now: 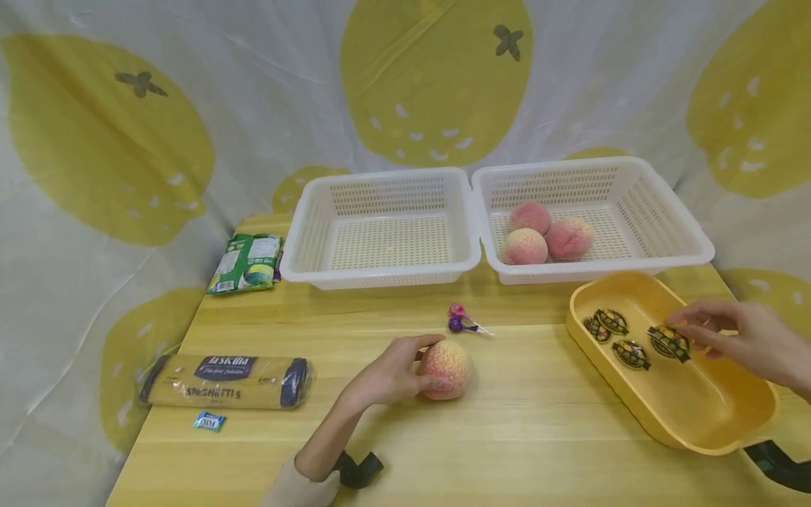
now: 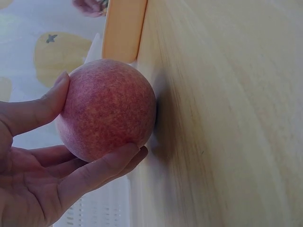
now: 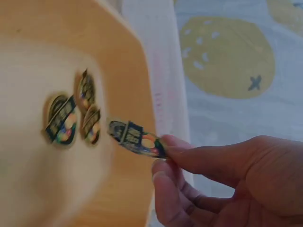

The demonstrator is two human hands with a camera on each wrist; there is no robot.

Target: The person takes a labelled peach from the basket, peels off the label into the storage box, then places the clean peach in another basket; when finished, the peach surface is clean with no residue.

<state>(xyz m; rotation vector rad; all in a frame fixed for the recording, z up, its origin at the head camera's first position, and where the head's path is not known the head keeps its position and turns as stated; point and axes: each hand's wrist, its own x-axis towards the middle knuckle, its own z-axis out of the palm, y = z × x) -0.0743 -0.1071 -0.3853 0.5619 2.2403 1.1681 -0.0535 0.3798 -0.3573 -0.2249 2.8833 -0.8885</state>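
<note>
My left hand (image 1: 394,377) grips a pink-and-yellow peach (image 1: 446,370) between thumb and fingers, low over the wooden table. In the left wrist view the peach (image 2: 109,109) shows its redder side, and a shadow falls on the wood beside it. At the right, my right hand (image 1: 738,334) pinches a flat black-and-gold badge-shaped piece (image 1: 669,342) by one end, above a yellow tray (image 1: 697,401). Three similar badge-shaped pieces lie in the tray, one of them nearer the middle (image 3: 61,120) in the right wrist view.
Two white baskets (image 1: 380,274) stand side by side at the back; the right one contains three peaches (image 1: 527,246). Two lollipops (image 1: 457,318) lie mid-table. On the left are a green packet (image 1: 246,264), a spaghetti pack (image 1: 224,384) and a small blue wrapped sweet (image 1: 209,421).
</note>
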